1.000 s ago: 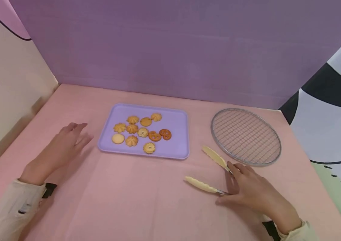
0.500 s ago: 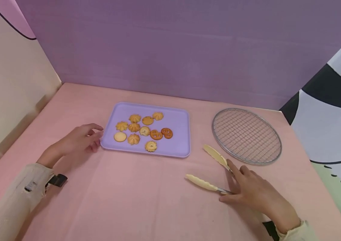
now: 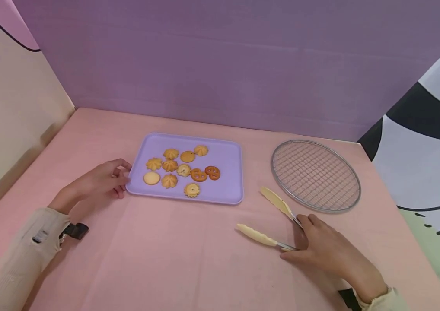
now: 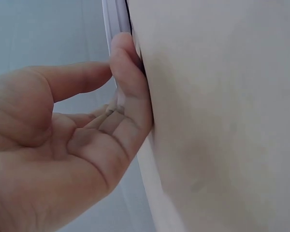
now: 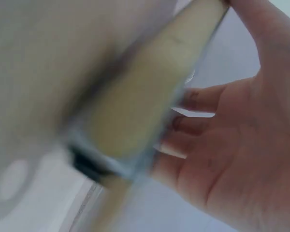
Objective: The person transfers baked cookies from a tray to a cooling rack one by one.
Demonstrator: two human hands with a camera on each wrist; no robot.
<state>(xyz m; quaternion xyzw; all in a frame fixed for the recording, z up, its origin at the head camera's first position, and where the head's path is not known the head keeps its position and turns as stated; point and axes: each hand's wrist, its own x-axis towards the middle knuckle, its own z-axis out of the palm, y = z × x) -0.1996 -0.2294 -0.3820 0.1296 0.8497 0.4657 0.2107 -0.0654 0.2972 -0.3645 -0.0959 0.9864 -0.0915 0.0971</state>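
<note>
A lavender tray (image 3: 224, 190) carries several cookies (image 3: 169, 180) and two pretzel-shaped ones (image 3: 199, 174). My left hand (image 3: 101, 179) is at its left edge near the front corner, thumb and bent fingertips pinching the rim. From the left wrist, the tray rim (image 4: 117, 19) shows behind the fingertips of that hand (image 4: 87, 130). On the right, tongs with cream scalloped tips (image 3: 256, 235) stand spread apart, and my right hand (image 3: 330, 246) holds their metal arms between thumb and fingers. A blurred cream handle (image 5: 135, 106) crosses in front of the right palm (image 5: 227, 145).
A round wire rack (image 3: 317, 175) lies right of the tray, just beyond the tongs. Pink cloth (image 3: 165, 259) covers the table. A purple wall panel (image 3: 220, 65) rises at the back, with side panels left and right.
My left hand has moved right from beside the tray to its left edge, its fingers bending at the rim. The right hand stays on the tongs with hardly any shift.
</note>
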